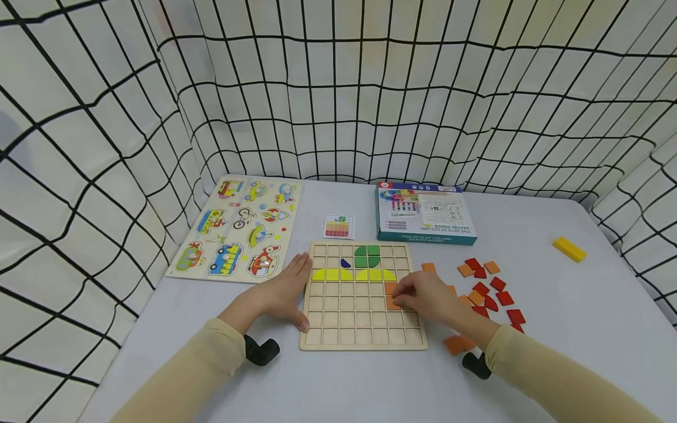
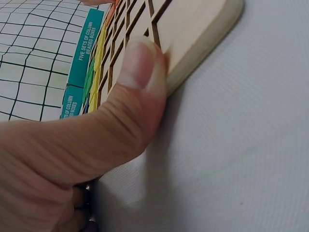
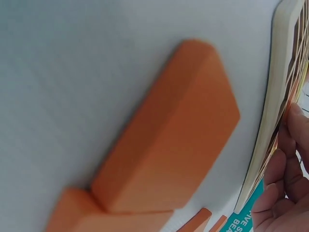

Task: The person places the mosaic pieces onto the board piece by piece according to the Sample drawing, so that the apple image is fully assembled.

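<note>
A wooden grid board (image 1: 330, 320) lies flat on the table. My left hand (image 1: 282, 291) rests along its left side with the fingers spread, and the thumb (image 2: 140, 67) touches the rim near the front corner. Over the right part of the grid, my right hand (image 1: 423, 294) pinches an orange square tile (image 1: 392, 303) at a cell, its fingertips partly hiding it. Another orange tile (image 1: 390, 288) sits just behind that one. Yellow pieces (image 1: 333, 275) form a row, with green pieces (image 1: 367, 256) and a dark blue piece (image 1: 345, 263) farther back.
Loose red tiles (image 1: 505, 298) and orange tiles (image 3: 169, 135) are scattered right of the board. Behind it lie a small pattern card (image 1: 339, 227) and a teal-edged box (image 1: 425, 214). A vehicle picture board (image 1: 240, 229) lies back left, a yellow block (image 1: 569, 249) far right. Black netting surrounds the table.
</note>
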Demonstrator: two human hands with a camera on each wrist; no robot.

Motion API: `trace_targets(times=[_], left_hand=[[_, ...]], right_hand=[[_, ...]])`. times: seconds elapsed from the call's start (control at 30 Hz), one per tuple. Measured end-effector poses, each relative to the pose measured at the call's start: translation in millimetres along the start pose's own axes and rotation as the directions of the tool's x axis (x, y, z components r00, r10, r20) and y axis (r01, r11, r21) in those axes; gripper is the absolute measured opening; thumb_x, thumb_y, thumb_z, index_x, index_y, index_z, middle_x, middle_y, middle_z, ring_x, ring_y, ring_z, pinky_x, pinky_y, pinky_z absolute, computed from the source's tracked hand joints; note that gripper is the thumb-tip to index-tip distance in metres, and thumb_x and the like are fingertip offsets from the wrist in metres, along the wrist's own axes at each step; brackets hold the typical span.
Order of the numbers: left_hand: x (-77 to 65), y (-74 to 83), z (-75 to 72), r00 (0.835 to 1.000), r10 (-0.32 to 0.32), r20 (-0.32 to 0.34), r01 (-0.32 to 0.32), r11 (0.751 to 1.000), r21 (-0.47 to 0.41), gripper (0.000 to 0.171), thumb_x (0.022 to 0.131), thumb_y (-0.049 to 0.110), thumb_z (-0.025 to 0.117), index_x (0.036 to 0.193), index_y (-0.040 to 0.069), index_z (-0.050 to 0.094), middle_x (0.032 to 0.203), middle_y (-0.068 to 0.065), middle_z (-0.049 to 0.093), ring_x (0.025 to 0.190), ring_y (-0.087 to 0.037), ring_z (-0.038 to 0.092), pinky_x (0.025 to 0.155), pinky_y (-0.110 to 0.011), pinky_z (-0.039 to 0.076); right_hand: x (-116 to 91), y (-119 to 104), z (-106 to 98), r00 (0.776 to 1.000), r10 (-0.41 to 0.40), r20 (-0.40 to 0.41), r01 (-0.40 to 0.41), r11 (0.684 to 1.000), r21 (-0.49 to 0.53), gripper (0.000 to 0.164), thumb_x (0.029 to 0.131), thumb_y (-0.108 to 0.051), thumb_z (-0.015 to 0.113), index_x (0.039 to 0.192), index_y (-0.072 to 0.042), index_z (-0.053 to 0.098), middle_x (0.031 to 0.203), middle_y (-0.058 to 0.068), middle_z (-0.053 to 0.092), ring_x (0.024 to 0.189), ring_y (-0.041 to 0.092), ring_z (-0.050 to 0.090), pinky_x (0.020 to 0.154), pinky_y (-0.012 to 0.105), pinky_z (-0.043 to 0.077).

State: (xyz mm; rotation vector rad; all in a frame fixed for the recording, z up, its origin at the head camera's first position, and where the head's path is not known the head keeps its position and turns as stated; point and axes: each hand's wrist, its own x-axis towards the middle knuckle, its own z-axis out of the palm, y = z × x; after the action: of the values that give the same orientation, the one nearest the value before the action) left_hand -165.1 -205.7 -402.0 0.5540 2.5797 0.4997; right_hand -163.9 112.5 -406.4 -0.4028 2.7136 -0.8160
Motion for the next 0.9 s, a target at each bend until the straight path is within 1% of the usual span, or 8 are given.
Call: trace_targets(times=[0.2, 0.3, 0.4, 0.5, 0.6, 0.63, 0.77, 0.9], left_hand=[[0.0, -0.3, 0.0, 1.000, 0.001, 0.004, -0.001, 1.000, 0.005, 0.138, 0.066, 0.039, 0.096, 0.159, -0.011, 0.009, 0.170, -0.028, 0.000, 0.159, -0.043, -0.002, 0.130, -0.054, 0.009], [-0.1, 0.0, -0.8, 1.000, 0.003, 0.007, -0.003, 1.000, 0.007, 0.137, 0.066, 0.039, 0.096, 0.159, -0.011, 0.008, 0.170, -0.028, -0.001, 0.159, -0.043, -0.002, 0.130, -0.054, 0.009], [-0.2, -0.1, -1.3, 1.000, 0.002, 0.006, -0.002, 1.000, 0.010, 0.137, 0.067, 0.039, 0.096, 0.159, -0.011, 0.008, 0.170, -0.028, -0.001, 0.159, -0.043, -0.003, 0.130, -0.054, 0.009], [-0.6, -0.2, -1.5, 1.000, 0.000, 0.007, 0.000, 1.000, 0.012, 0.137, 0.067, 0.040, 0.095, 0.159, -0.011, 0.008, 0.170, -0.028, -0.001, 0.159, -0.044, -0.002, 0.130, -0.055, 0.009], [-0.9, 0.2, -1.2, 1.000, 0.001, 0.010, -0.001, 1.000, 0.008, 0.137, 0.067, 0.039, 0.095, 0.159, -0.011, 0.008, 0.170, -0.028, -0.001, 0.159, -0.044, -0.002, 0.130, -0.055, 0.009], [-0.9, 0.2, -1.2, 1.000, 0.001, 0.011, -0.001, 1.000, 0.006, 0.137, 0.067, 0.039, 0.095, 0.159, -0.011, 0.008, 0.170, -0.029, -0.001, 0.159, -0.044, -0.002, 0.130, -0.055, 0.009], [-1.1, 0.7, -0.9, 1.000, 0.002, 0.012, -0.002, 1.000, 0.010, 0.136, 0.067, 0.039, 0.095, 0.159, -0.011, 0.008, 0.170, -0.028, -0.001, 0.159, -0.044, -0.002, 0.130, -0.055, 0.009], [-0.8, 1.1, -1.4, 1.000, 0.006, 0.009, -0.006, 1.000, 0.019, 0.136, 0.067, 0.039, 0.095, 0.159, -0.012, 0.008, 0.170, -0.029, -0.001, 0.159, -0.044, -0.002, 0.130, -0.054, 0.009]], right_hand=[[-1, 0, -4, 1.000, -0.007, -0.023, 0.007, 1.000, -0.003, 0.003, 0.090, -0.016, 0.079, 0.093, -0.015, 0.078, 0.084, -0.005, 0.067, 0.084, 0.014, 0.055, 0.071, 0.021, 0.050], [-1, 5, -19, 0.999, 0.004, -0.052, -0.003, 1.000, 0.016, 0.006, 0.092, -0.016, 0.076, 0.098, -0.014, 0.078, 0.088, -0.002, 0.069, 0.087, 0.016, 0.056, 0.072, 0.023, 0.050], [3, 21, -39, 0.995, 0.018, -0.101, -0.018, 1.000, 0.007, 0.012, 0.095, -0.015, 0.073, 0.106, -0.011, 0.077, 0.094, 0.003, 0.071, 0.089, 0.020, 0.059, 0.073, 0.027, 0.053], [7, 49, -58, 0.992, 0.014, -0.127, -0.024, 0.997, -0.080, 0.019, 0.096, -0.012, 0.071, 0.113, -0.006, 0.075, 0.104, 0.011, 0.073, 0.094, 0.027, 0.062, 0.082, 0.038, 0.060], [9, 75, -72, 0.995, 0.015, -0.099, -0.034, 0.980, -0.197, 0.026, 0.094, -0.009, 0.072, 0.119, -0.003, 0.074, 0.113, 0.016, 0.073, 0.102, 0.032, 0.061, 0.093, 0.049, 0.058], [9, 81, -75, 0.997, 0.016, -0.081, -0.034, 0.971, -0.236, 0.027, 0.093, -0.009, 0.073, 0.120, -0.003, 0.074, 0.114, 0.017, 0.072, 0.104, 0.033, 0.059, 0.094, 0.051, 0.057], [7, 99, -86, 0.999, -0.010, -0.040, -0.004, 0.941, -0.339, 0.027, 0.089, -0.011, 0.078, 0.116, -0.007, 0.077, 0.113, 0.017, 0.071, 0.106, 0.036, 0.056, 0.090, 0.053, 0.055], [5, 106, -90, 0.999, -0.024, -0.044, 0.005, 0.925, -0.380, 0.024, 0.088, -0.013, 0.080, 0.112, -0.009, 0.078, 0.108, 0.015, 0.069, 0.105, 0.036, 0.055, 0.087, 0.053, 0.055]])
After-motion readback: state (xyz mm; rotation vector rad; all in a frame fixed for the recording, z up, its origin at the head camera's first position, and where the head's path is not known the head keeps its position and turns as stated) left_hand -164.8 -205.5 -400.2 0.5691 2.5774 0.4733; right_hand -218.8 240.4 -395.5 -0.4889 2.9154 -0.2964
